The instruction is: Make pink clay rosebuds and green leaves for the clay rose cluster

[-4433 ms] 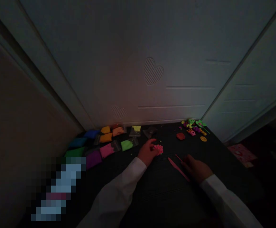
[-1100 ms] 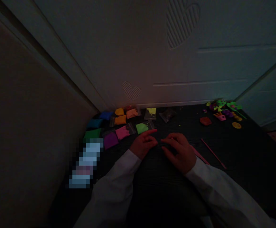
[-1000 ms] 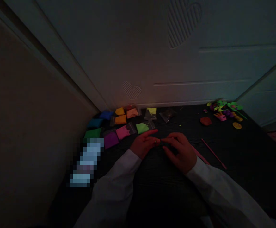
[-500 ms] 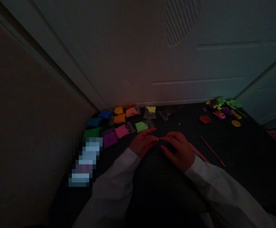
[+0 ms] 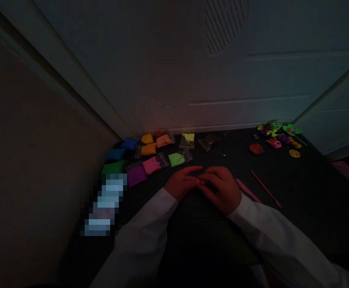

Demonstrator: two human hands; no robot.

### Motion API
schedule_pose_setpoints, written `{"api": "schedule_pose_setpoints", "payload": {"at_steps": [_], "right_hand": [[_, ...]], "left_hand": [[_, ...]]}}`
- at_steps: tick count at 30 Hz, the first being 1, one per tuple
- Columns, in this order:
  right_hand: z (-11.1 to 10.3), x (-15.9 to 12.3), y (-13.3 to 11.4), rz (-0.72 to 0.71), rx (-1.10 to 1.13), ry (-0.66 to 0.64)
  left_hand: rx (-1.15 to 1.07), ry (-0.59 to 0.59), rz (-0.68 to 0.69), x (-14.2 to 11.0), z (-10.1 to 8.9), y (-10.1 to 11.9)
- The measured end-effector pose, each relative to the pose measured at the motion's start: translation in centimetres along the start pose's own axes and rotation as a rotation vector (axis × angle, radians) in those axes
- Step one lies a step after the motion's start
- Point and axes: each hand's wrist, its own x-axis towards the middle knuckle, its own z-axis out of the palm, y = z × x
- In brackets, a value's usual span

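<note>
Over the dark table, my left hand [image 5: 182, 184] and my right hand [image 5: 222, 190] meet at the fingertips. The left index finger points out, while its thumb and other fingers are pinched together on a tiny piece of green modelling clay, hidden by the fingers at this moment. My right thumb and fingers close in on the same spot; what lies between them cannot be seen. Beyond the left hand lies an opened bag of light green clay [image 5: 176, 159]. To the right of my right hand are a pink flat modelling tool [image 5: 248, 191] and a thin pink stick tool [image 5: 266, 189].
Several clay bags, including a purple one [image 5: 136, 176] and a pink one [image 5: 152, 165], line the left and back. A pixelated bright panel [image 5: 105, 204] is at left. A red clay lump [image 5: 256, 149] and small clay figures [image 5: 274, 143] lie at back right, before a white panel [image 5: 174, 72].
My right fingertips have moved left against the left hand's. The green bit that showed at my left fingertips is now covered. The whole view has shifted slightly.
</note>
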Motion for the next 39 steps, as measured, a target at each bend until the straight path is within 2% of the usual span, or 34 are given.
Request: {"api": "schedule_pose_setpoints", "payload": {"at_steps": [15,19,21,23,26,28,30,34,39], "right_hand": [[-0.2,0.0,0.2,0.003,0.033,-0.011],[-1.0,0.2,0.5,-0.006,0.010,0.011],[-2.0,0.5,1.2,-0.011,-0.008,0.095],[-3.3,1.0,2.1,0.025,-0.013,0.242],[-4.6,1.4,3.6,0.173,0.074,0.490],[-4.9,1.5,4.3,0.276,0.177,0.598],[-4.7,1.6,4.5,0.331,0.248,0.659],[-4.4,1.8,4.0,0.333,0.269,0.731],[-4.8,2.4,4.7,0.367,0.343,0.952]], "left_hand": [[-0.058,0.047,-0.007,0.2,0.0,0.1],[-0.054,0.047,-0.011,0.2,0.0,0.2],[-0.046,0.051,-0.014,0.1,0.0,0.4],[-0.046,0.058,-0.013,0.2,-0.1,0.6],[-0.076,0.085,0.004,0.3,-0.3,0.8],[-0.107,0.112,0.022,0.4,-0.5,1.0],[-0.139,0.138,0.034,0.5,-0.8,1.1],[-0.176,0.188,0.032,0.6,-1.0,1.3],[-0.175,0.203,0.004,0.5,-1.1,1.5]]}}
